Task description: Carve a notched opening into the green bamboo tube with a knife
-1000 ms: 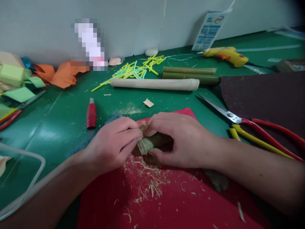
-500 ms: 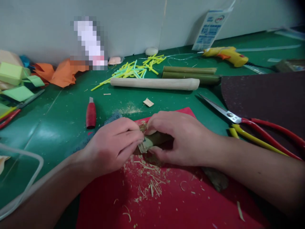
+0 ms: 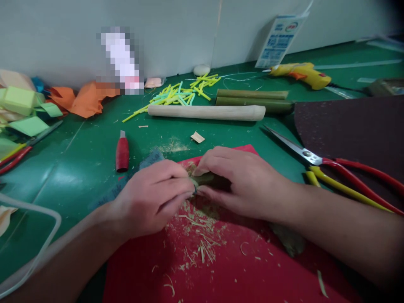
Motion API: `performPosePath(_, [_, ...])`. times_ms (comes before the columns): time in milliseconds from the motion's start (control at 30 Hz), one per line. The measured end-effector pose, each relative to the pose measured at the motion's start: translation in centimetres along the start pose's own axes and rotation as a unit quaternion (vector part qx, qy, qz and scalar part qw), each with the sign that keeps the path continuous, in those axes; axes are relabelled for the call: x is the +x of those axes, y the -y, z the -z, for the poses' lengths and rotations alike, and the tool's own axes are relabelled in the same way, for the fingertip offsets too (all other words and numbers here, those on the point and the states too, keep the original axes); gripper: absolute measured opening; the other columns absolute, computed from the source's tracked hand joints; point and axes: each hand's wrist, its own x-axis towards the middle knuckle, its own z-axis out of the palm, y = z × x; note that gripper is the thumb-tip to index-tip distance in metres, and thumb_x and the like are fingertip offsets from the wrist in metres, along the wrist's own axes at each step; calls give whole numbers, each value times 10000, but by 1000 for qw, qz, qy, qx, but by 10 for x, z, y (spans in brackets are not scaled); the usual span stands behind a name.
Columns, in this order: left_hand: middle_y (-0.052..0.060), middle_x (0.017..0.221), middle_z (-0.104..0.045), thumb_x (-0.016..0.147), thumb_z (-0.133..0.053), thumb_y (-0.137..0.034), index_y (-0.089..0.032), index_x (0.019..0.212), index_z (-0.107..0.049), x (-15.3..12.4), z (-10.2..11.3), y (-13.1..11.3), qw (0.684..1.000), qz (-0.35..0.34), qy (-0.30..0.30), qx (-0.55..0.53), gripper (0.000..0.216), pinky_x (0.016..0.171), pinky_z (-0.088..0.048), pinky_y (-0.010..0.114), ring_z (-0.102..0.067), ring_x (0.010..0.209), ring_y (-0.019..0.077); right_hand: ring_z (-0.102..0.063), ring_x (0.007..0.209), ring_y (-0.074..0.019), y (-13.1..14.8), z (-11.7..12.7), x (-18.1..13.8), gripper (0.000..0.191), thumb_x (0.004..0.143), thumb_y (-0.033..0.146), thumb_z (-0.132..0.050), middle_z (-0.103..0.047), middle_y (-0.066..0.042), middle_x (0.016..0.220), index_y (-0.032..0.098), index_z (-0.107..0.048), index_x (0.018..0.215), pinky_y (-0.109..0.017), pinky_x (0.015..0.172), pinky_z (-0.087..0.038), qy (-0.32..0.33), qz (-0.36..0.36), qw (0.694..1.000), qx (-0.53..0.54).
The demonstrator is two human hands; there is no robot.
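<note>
My right hand [image 3: 243, 181] is wrapped round a short green bamboo piece [image 3: 208, 180] above a red sheet [image 3: 240, 269]. Only a sliver of the bamboo shows between my hands. My left hand [image 3: 154, 198] is closed in a pinch at the bamboo's left end; what its fingertips hold is too small to make out. Pale shavings [image 3: 198, 235] lie scattered on the red sheet just below both hands.
On the green table [image 3: 78, 164] lie a red-handled knife [image 3: 121, 152], a pale wooden rod [image 3: 206, 112], two green bamboo lengths [image 3: 252, 97], coloured sticks [image 3: 176, 94], scissors [image 3: 334, 166], a yellow glue gun [image 3: 299, 72], a dark sheet [image 3: 350, 126] and folded paper [image 3: 28, 109].
My hands have drawn closer together, and the pale cut end of the bamboo piece is now covered. The view has shifted slightly.
</note>
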Motion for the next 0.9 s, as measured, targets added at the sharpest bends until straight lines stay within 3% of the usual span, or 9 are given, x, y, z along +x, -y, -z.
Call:
performPosePath(133, [50,843,-623,829,-519,-95,-144,856,-635,-1,0,2,1000,0,-13,29,129,713,-485,246,-564,790,126,-518,843,-192,0,2,1,184,790,344,-551,-581,-47,867,195,-598,888,-303,697,-396,19,-33,999,6])
performPosePath(567, [51,894,-635,828,-553,-126,-157,910,-643,-5,2,0,999,-8,-4,34,125,737,-491,264,-583,815,132,-526,848,-181,-4,5,2,169,809,324,-547,-588,-37,878,202,-613,906,-304,709,-385,33,7,999,42])
performPosePath(800, [45,926,-636,862,-513,-170,-195,1010,-631,-9,15,0,996,5,77,40,191,694,-488,259,-586,802,137,-533,848,-180,-5,7,0,158,801,291,-549,-594,-35,877,210,-619,916,-300,706,-390,35,14,998,46])
performPosePath(900, [51,858,-649,890,-458,-185,-180,942,-651,-8,17,-1,996,-7,77,52,200,641,-484,260,-593,746,143,-536,848,-180,-5,7,0,155,806,284,-547,-602,-36,873,211,-624,920,-301,705,-396,35,18,998,50])
